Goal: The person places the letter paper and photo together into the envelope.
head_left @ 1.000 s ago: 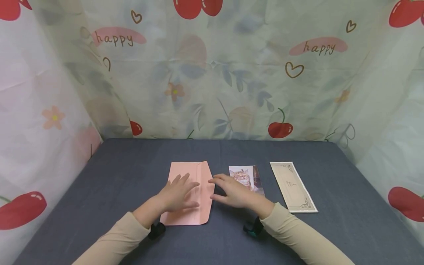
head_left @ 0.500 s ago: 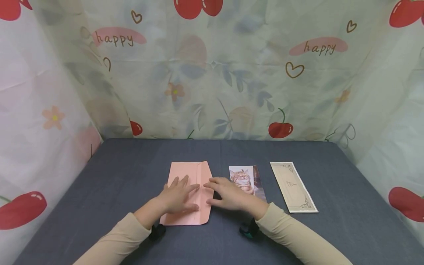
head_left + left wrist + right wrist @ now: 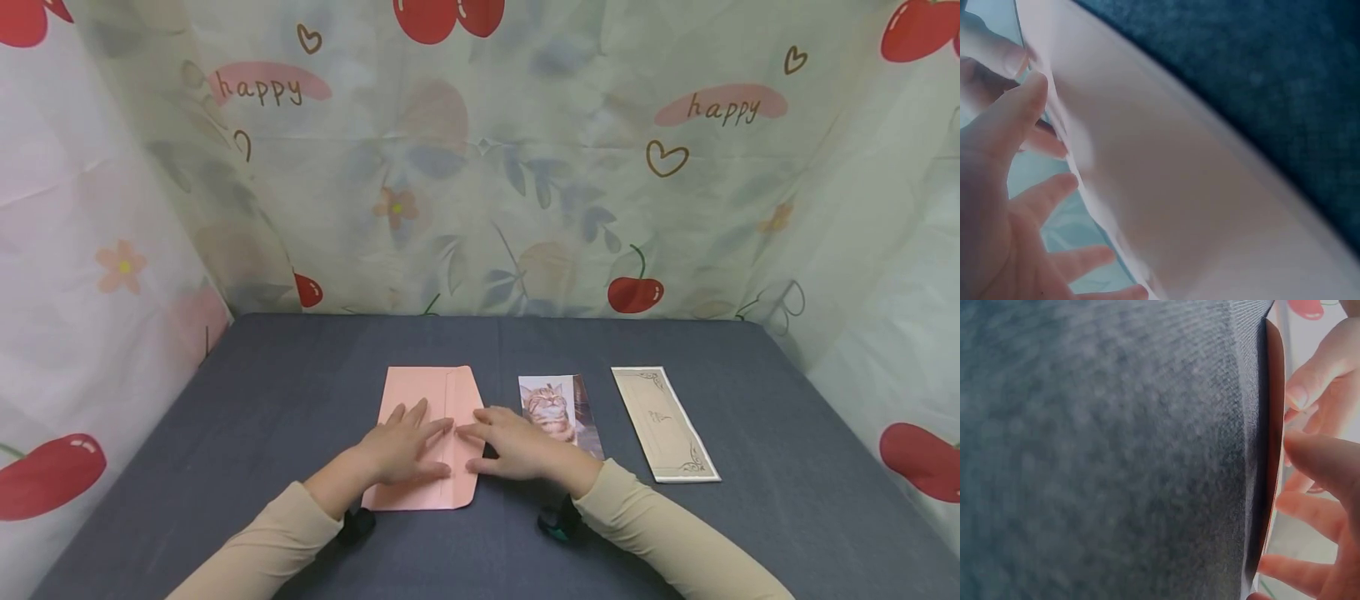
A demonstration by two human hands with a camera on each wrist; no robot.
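A pink envelope (image 3: 416, 383) lies flat left of the table's middle, its flap (image 3: 467, 393) unfolded to the right. My left hand (image 3: 397, 450) rests on the envelope body with fingers spread; in the left wrist view those fingers (image 3: 1041, 87) meet its surface. At the flap's edge, my right hand (image 3: 517, 443) touches the paper with its fingertips, thumb apart from the fingers. The right wrist view shows the flap's outer edge (image 3: 1275, 394) slightly off the cloth beside the right hand (image 3: 1329, 506). Beyond the right hand lies a cat picture card (image 3: 547, 404), partly covered by it.
A long beige card with a white border and corner ornaments (image 3: 660, 425) lies farther right. Dark grey cloth (image 3: 300, 375) covers the table. A printed curtain (image 3: 487, 208) closes off the back and sides.
My right hand has moved left and slightly nearer, from beside the flap to over its edge. The left hand stays almost in place on the envelope.
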